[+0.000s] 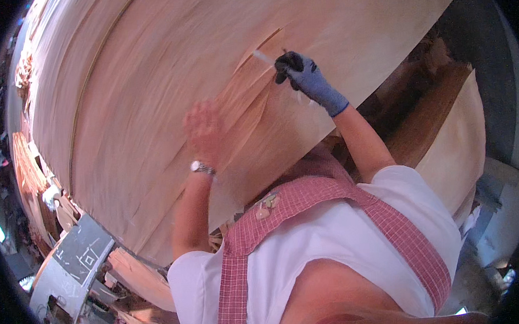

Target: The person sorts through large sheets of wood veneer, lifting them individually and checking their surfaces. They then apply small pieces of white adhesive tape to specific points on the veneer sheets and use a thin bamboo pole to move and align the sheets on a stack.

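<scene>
My bare left hand [204, 130], blurred by motion and with a silver watch at its wrist, is over a broad sheet of wood veneer [133, 140]. Its fingers look stretched out and hold nothing that I can see. My right hand [302, 76], in a blue-grey glove with dark fingertips, is closed on a thin whitish tool [263, 57]. That tool is smeared, so its kind cannot be made out. Left of the gloved hand, a narrow split or raised strip [253, 64] in the veneer runs diagonally.
Another veneer sheet [455, 150] with a curved edge lies at the right, beside a dark gap [398, 94]. At lower left stand a grey panel with white markings [83, 250] and loose veneer scraps [139, 276]. More torn strips [28, 164] lie along the left edge.
</scene>
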`<action>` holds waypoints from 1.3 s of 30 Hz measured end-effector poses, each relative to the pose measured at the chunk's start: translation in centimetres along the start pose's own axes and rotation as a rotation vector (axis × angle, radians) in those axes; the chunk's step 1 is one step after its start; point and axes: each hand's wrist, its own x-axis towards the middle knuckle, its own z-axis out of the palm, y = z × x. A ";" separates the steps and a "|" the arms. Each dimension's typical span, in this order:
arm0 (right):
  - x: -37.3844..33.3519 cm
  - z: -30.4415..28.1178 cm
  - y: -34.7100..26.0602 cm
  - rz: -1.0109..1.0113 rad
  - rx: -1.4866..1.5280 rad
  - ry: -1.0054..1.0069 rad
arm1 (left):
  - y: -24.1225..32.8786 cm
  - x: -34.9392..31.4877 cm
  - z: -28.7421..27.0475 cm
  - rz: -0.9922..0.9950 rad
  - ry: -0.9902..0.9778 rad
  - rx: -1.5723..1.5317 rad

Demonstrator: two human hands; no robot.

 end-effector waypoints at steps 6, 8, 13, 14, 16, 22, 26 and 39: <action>2.3 -4.0 -0.9 0.099 0.157 0.132 | 9.3 9.3 0.3 0.164 -0.144 -0.278; 2.8 -4.1 -0.2 0.120 0.164 0.132 | 9.4 9.3 1.7 0.134 -0.128 -0.286; 4.1 -4.1 -1.0 0.106 0.165 0.039 | 10.0 9.7 2.6 0.079 -0.115 -0.247; 4.3 -4.1 -1.1 0.095 0.151 0.028 | 10.1 9.7 2.5 0.068 -0.119 -0.239; 4.8 -4.5 -0.7 0.115 0.168 -0.003 | 10.4 9.8 2.4 0.052 -0.133 -0.219; 6.0 -4.8 0.1 0.112 0.170 -0.095 | 11.3 10.4 1.7 -0.012 -0.126 -0.218; 7.2 -4.6 0.6 0.148 0.193 -0.139 | 11.7 11.3 1.7 -0.025 -0.069 -0.177; 5.0 -5.5 0.0 0.190 0.218 -0.033 | 10.8 18.0 2.5 0.025 -0.153 -0.072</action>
